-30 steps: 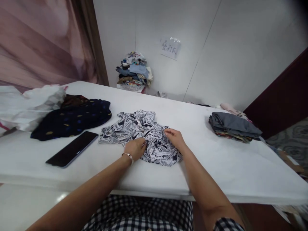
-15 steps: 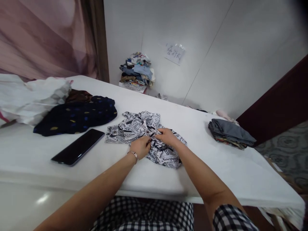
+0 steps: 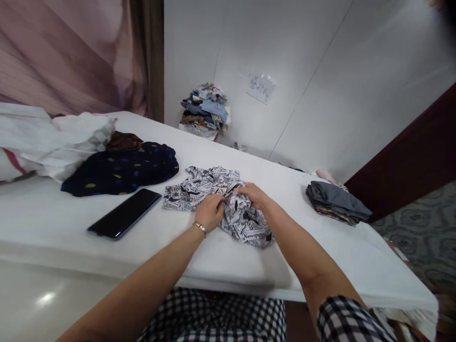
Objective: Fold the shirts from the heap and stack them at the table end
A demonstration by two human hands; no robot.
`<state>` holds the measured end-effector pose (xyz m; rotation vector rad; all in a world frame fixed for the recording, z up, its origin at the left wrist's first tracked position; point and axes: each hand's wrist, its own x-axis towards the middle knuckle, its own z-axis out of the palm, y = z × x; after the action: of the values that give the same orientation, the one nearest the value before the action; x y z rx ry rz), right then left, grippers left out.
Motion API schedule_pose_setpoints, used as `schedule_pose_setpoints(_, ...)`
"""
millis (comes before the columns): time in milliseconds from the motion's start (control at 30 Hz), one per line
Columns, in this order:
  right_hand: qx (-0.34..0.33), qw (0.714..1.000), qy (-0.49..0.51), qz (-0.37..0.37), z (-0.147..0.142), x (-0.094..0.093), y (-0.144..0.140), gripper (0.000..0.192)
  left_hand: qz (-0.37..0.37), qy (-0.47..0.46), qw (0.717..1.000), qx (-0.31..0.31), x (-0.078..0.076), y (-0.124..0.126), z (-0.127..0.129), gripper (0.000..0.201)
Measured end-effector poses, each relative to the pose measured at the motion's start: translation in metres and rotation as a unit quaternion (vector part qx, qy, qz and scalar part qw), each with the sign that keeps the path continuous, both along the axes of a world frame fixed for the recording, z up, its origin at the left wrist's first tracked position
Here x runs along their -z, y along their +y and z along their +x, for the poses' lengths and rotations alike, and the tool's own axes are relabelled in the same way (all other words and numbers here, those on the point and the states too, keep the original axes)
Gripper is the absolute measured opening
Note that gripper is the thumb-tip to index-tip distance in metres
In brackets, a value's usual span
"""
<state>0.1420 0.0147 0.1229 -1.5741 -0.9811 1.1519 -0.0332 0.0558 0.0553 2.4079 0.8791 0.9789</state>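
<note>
Head view: since the earlier frame the two hands have drawn together at the middle of the newspaper-print garment [image 3: 217,199], and the cloth has bunched more tightly between them. The left hand [image 3: 210,212] is curled, fingers pinching a fold near the centre; the right hand [image 3: 253,194] lies just beside it, fingertips gripping the same ridge of cloth. The garment rests on the white table [image 3: 320,251], directly under and ahead of both hands, part trailing toward the near edge. Judged light, soft and limp; it will sag wherever unsupported, so a hem or seam is the sound hold. A phone [image 3: 124,213] lies to the left, a dark spotted garment [image 3: 121,168] beyond it, a folded stack [image 3: 335,202] well apart to the right.
</note>
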Motion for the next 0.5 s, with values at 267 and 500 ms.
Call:
schedule_pose_setpoints(267, 0.056, 0.952, 0.132, 0.271, 0.032, -0.112, 0.011, 0.019, 0.002, -0.190, 0.982, -0.005, -0.004, -0.004, 0.000, 0.027)
schedule_pose_setpoints(500, 0.068, 0.913, 0.060, 0.397, 0.057, -0.198, 0.023, 0.022, -0.154, -0.070, 0.976, 0.139, -0.022, -0.033, 0.018, 0.060)
